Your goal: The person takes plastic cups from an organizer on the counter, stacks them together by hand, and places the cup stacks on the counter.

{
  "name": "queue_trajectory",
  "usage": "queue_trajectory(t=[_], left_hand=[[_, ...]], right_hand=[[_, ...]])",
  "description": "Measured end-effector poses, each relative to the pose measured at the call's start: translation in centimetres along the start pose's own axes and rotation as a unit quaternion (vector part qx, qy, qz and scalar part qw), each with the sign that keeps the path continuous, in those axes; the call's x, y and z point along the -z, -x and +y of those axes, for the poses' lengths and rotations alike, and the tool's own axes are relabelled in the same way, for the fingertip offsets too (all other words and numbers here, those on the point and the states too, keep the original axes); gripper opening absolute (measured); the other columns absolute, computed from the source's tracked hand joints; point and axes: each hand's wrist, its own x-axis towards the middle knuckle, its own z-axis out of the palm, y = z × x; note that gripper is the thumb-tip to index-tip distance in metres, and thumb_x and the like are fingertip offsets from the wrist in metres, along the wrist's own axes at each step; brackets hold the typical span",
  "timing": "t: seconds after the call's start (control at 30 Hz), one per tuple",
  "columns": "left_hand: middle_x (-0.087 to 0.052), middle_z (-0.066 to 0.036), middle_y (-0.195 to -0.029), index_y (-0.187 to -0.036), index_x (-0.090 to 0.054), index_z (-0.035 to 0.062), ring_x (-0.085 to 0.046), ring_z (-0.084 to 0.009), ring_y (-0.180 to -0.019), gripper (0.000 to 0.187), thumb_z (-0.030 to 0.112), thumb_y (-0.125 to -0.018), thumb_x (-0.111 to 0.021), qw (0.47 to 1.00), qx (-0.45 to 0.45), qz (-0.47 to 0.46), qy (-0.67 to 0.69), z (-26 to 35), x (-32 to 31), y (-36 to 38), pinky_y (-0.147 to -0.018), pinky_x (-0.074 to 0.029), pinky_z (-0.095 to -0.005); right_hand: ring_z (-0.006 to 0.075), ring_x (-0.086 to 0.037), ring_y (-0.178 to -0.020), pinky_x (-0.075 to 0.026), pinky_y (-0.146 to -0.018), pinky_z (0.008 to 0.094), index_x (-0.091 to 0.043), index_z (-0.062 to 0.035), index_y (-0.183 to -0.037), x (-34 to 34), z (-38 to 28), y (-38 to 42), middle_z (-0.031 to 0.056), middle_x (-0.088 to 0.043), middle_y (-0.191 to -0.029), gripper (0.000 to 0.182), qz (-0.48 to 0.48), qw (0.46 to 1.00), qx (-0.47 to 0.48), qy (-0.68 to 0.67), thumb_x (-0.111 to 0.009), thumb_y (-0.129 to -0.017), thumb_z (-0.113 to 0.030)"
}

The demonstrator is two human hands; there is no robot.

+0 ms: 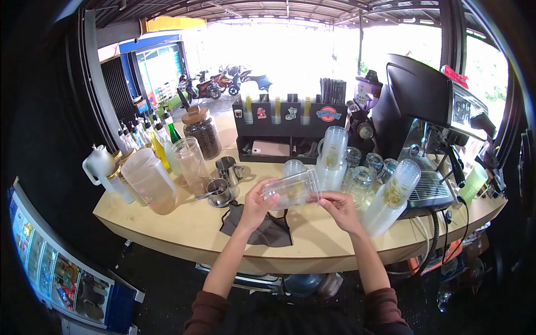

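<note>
A clear plastic cup (290,191) with a yellowish print lies sideways between my two hands, held over the counter. My left hand (259,205) wraps round its base end, thumb along the side. At the rim end, my right hand (340,210) pinches the edge between thumb and fingers. Below the cup a dark grey cloth (258,228) is spread on the counter. Tall stacks of printed plastic cups stand past my right hand, one stack (385,209) near the front edge and another (334,159) further back. Steel pitchers (219,193) sit beyond my left hand.
Glass cups (360,181) cluster before the espresso machine (430,167) at right. A large plastic jug (149,181), a clear pitcher (191,164), a jar of coffee beans (201,134) and syrup bottles stand at left. A black organiser (290,124) lines the counter's back.
</note>
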Motion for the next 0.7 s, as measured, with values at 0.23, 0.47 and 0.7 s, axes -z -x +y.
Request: queue_trajectory(t=[0.23,0.47,0.7], left_hand=[[-0.053,-0.011,-0.118,-0.128,-0.042,0.0014,-0.055,-0.0159,-0.102,0.058,0.020,-0.080,-0.069,0.997,-0.077,0.005,-0.030,1.2,-1.8,0.5,-0.088,-0.046,-0.0300],[-0.050,-0.013,-0.118,-0.119,-0.042,0.0035,-0.057,-0.0206,-0.103,0.057,0.026,-0.076,-0.073,0.987,0.016,-0.001,-0.161,0.7,-0.4,-0.4,-0.082,-0.051,-0.0331],[-0.052,-0.012,-0.117,-0.116,-0.042,0.0033,-0.056,-0.0204,-0.105,0.052,0.025,-0.078,-0.070,0.988,-0.089,0.026,-0.127,1.0,-1.1,-1.0,-0.081,-0.051,-0.0305]], right_hand=[[0.0176,-0.065,-0.084,-0.053,-0.076,0.0300,-0.061,0.0048,-0.104,-0.2,0.1,-0.4,0.0128,-0.067,-0.094,0.024,0.077,0.997,-0.029,-0.005,-0.052,-0.093,-0.015],[0.0166,-0.065,-0.075,-0.055,-0.069,0.0291,-0.060,0.0030,-0.103,-0.9,-0.6,-1.3,0.0127,-0.066,-0.092,0.025,0.093,0.986,-0.090,-0.101,-0.050,-0.094,-0.018],[0.0175,-0.065,-0.074,-0.055,-0.068,0.0297,-0.059,0.0027,-0.102,-0.6,-0.6,-2.7,0.0124,-0.066,-0.092,0.025,0.113,0.984,-0.089,-0.101,-0.050,-0.094,-0.020]])
